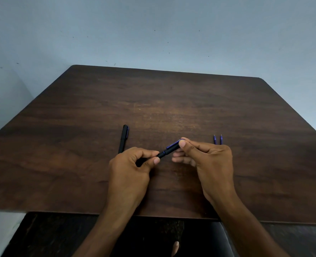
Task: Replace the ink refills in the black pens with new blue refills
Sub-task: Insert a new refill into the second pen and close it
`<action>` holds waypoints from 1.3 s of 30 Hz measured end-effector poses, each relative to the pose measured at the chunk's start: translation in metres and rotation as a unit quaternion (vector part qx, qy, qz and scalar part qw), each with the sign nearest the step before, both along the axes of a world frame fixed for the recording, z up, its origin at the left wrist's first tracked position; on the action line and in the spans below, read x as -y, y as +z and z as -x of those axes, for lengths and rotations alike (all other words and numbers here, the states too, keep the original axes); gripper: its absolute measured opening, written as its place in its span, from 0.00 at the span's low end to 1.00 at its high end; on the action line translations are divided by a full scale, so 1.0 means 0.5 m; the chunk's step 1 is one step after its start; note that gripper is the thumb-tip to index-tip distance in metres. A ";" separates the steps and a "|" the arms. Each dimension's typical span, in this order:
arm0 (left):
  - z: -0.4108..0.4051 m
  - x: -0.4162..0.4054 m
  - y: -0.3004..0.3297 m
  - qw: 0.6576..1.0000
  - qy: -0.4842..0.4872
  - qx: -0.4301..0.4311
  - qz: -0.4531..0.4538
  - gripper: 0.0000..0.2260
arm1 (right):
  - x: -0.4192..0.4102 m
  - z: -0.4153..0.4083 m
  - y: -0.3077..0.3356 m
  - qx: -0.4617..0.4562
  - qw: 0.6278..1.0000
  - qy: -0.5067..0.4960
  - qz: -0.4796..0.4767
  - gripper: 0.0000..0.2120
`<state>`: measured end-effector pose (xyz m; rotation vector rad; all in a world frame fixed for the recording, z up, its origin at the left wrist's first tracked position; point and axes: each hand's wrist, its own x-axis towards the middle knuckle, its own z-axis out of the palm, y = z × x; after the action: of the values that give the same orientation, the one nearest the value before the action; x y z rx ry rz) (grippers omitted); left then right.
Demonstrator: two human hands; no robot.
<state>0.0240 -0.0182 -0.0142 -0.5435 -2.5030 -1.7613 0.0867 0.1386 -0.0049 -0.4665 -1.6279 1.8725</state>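
Observation:
A black pen with a blue clip [169,149] is held just above the dark wooden table [172,101], slanting up to the right. My left hand [133,164] grips its lower barrel end between thumb and fingers. My right hand [207,156] pinches the cap end with thumb and forefinger. A second black pen [123,138], capped, lies on the table left of my hands, its lower end hidden behind my left hand. Two blue refills [217,139] lie side by side to the right, tips pointing away, mostly hidden behind my right hand.
The table's near edge [153,216] runs just below my wrists, with a dark seat beneath it. A pale wall stands behind the table's far edge.

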 end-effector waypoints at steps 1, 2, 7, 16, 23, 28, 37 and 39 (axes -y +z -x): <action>0.000 0.000 0.000 1.000 0.002 0.000 0.001 0.12 | 0.002 0.001 0.000 0.000 1.000 0.002 0.005 0.06; -0.001 -0.001 0.001 1.000 0.004 -0.002 0.001 0.12 | 0.003 0.003 -0.001 -0.001 1.000 0.004 0.011 0.06; -0.004 -0.002 -0.001 1.000 0.008 -0.005 -0.001 0.14 | 0.004 0.008 -0.006 -0.004 0.999 0.006 0.033 0.07; -0.009 -0.005 0.000 0.998 0.040 -0.002 -0.050 0.08 | 0.023 0.026 0.000 -0.008 0.991 0.045 0.125 0.08; -0.007 0.002 -0.002 0.994 0.047 0.016 -0.095 0.05 | 0.071 0.057 0.004 0.055 0.989 0.064 0.117 0.13; -0.004 0.012 0.008 0.997 0.036 -0.015 -0.072 0.04 | 0.057 0.088 0.036 0.132 0.985 0.093 0.062 0.03; 0.101 0.073 0.040 0.991 0.123 -0.025 0.055 0.03 | 0.059 0.147 0.048 0.264 0.956 0.081 -0.093 0.05; 0.123 0.082 0.042 0.986 0.135 -0.029 0.093 0.03 | 0.069 0.157 0.046 0.283 0.946 0.084 -0.132 0.06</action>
<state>-0.0376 -0.0590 0.0067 -0.2423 -2.5705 -1.4085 0.0085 0.1041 0.0181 -0.8247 -2.3222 1.6881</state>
